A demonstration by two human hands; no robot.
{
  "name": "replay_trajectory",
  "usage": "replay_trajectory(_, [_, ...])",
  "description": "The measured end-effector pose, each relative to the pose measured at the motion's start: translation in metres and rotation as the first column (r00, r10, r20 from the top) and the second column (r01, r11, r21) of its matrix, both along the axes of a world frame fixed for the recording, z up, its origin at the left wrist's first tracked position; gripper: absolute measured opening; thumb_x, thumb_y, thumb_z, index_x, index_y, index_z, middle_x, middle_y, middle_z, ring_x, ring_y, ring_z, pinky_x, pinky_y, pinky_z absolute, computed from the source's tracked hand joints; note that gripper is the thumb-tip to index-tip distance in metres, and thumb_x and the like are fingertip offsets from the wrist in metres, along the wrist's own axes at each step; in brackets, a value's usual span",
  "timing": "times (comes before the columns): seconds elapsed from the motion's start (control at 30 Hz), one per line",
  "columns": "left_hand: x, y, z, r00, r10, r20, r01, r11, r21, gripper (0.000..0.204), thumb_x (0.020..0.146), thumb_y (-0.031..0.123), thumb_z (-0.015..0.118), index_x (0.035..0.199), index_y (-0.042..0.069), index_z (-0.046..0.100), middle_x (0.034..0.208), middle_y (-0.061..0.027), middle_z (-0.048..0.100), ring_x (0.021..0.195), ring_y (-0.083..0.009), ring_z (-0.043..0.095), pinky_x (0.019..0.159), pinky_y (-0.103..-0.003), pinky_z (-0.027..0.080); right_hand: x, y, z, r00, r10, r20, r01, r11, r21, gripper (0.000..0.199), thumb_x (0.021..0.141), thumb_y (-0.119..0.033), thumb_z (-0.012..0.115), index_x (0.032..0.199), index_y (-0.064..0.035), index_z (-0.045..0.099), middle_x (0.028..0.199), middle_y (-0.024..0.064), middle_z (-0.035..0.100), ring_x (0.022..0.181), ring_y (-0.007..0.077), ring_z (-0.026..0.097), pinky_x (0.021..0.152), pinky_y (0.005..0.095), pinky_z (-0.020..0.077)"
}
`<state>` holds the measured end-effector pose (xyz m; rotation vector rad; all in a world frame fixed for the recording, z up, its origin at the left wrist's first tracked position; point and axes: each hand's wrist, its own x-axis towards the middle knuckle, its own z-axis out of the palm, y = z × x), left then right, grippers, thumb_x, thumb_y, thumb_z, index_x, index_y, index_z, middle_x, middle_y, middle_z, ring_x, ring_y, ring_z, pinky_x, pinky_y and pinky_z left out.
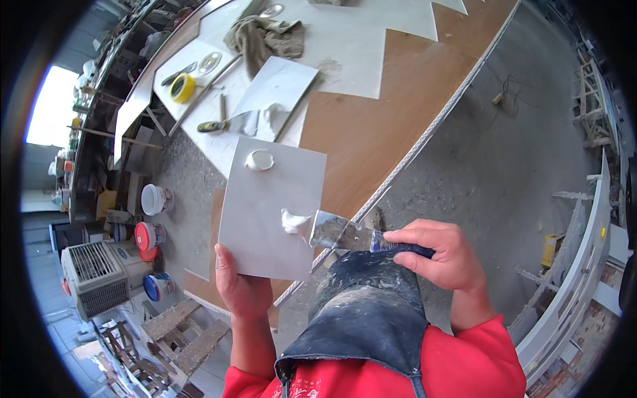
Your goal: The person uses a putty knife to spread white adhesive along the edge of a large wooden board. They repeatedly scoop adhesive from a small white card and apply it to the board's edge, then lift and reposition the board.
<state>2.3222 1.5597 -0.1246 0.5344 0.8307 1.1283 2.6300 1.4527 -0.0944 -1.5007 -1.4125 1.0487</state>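
Note:
My left hand (240, 286) grips the lower left corner of a pale flat board (265, 212), thumb on top and fingers underneath. A round dab of white paste (259, 160) sits near the board's far edge. A second lump of white paste (295, 223) lies near its right edge, against the blade of a putty knife (342, 232). My right hand (438, 251) is closed around that knife's dark blue handle. Beyond the board, a second putty knife (229, 123) with a green and black handle lies with its white-smeared blade on another pale sheet (282, 83).
A brown-and-white panelled table (358, 146) with a rope-like edge runs diagonally ahead. On it lie yellow tape (182, 87) and a crumpled cloth (265, 41). Buckets (156, 199), an air cooler (99, 272) and a wooden stool (182, 331) stand at left. A cable (507, 96) lies on the floor.

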Motion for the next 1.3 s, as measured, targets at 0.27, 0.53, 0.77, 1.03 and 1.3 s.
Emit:
replay_trajectory(0.27, [-0.054, -0.027, 0.002, 0.999, 0.001, -0.04, 0.001, 0.999, 0.051, 0.056, 0.105, 0.044, 0.043, 0.138, 0.0, 0.049, 0.136, -0.0133, 0.057, 0.125, -0.0274, 0.055, 0.106, -0.044, 0.042, -0.081, -0.029, 0.018, 0.961, -0.041, 0.272, 0.019, 0.997, 0.081, 0.03, 0.079, -0.006, 0.074, 0.109, -0.0085, 0.074, 0.086, 0.0101, 0.068, 0.073, 0.0277, 0.066, 0.065, 0.0356, 0.0519])
replay_trajectory(0.53, [-0.07, -0.023, 0.007, 0.998, 0.039, 0.047, -0.037, 0.998, -0.046, 0.059, 0.104, 0.047, 0.044, 0.143, 0.003, 0.045, 0.143, -0.0113, 0.052, 0.13, -0.0289, 0.051, 0.11, -0.047, 0.038, 0.019, -0.032, -0.066, 0.598, -0.691, -0.406, 0.651, 0.714, -0.257, 0.029, 0.092, -0.013, 0.066, 0.119, -0.0016, 0.067, 0.089, 0.0063, 0.071, 0.065, 0.0103, 0.063, 0.053, 0.0241, 0.0467])
replay_trajectory(0.77, [-0.062, -0.02, 0.006, 0.998, -0.014, -0.059, 0.014, 1.0, -0.01, 0.061, 0.104, 0.046, 0.046, 0.146, 0.002, 0.039, 0.146, -0.0128, 0.048, 0.132, -0.0292, 0.048, 0.112, -0.045, 0.036, 0.069, 0.01, -0.152, 0.152, -0.764, -0.627, 0.788, 0.477, -0.39, 0.027, 0.094, -0.016, 0.065, 0.118, -0.005, 0.067, 0.087, 0.0039, 0.07, 0.061, 0.0091, 0.061, 0.049, 0.0213, 0.044])
replay_trajectory(1.03, [-0.035, -0.03, 0.019, 0.982, 0.016, -0.188, -0.001, 0.997, 0.079, 0.06, 0.105, 0.044, 0.043, 0.151, 0.007, 0.034, 0.15, -0.0089, 0.045, 0.136, -0.0277, 0.044, 0.115, -0.046, 0.032, 0.079, 0.035, -0.187, 0.13, -0.809, -0.573, 0.839, 0.397, -0.371, 0.03, 0.093, -0.016, 0.067, 0.12, -0.0056, 0.067, 0.09, 0.0019, 0.069, 0.063, 0.0076, 0.06, 0.05, 0.0206, 0.0427])
replay_trajectory(1.3, [-0.062, -0.04, 0.016, 0.978, 0.096, -0.187, -0.104, 0.994, -0.035, 0.061, 0.105, 0.045, 0.042, 0.151, 0.006, 0.036, 0.151, -0.0091, 0.044, 0.138, -0.0276, 0.042, 0.116, -0.046, 0.031, 0.047, 0.027, -0.199, 0.169, -0.874, -0.455, 0.848, 0.365, -0.386, 0.032, 0.091, -0.014, 0.069, 0.122, -0.0051, 0.067, 0.091, -0.0001, 0.068, 0.064, 0.006, 0.058, 0.051, 0.0202, 0.0427])
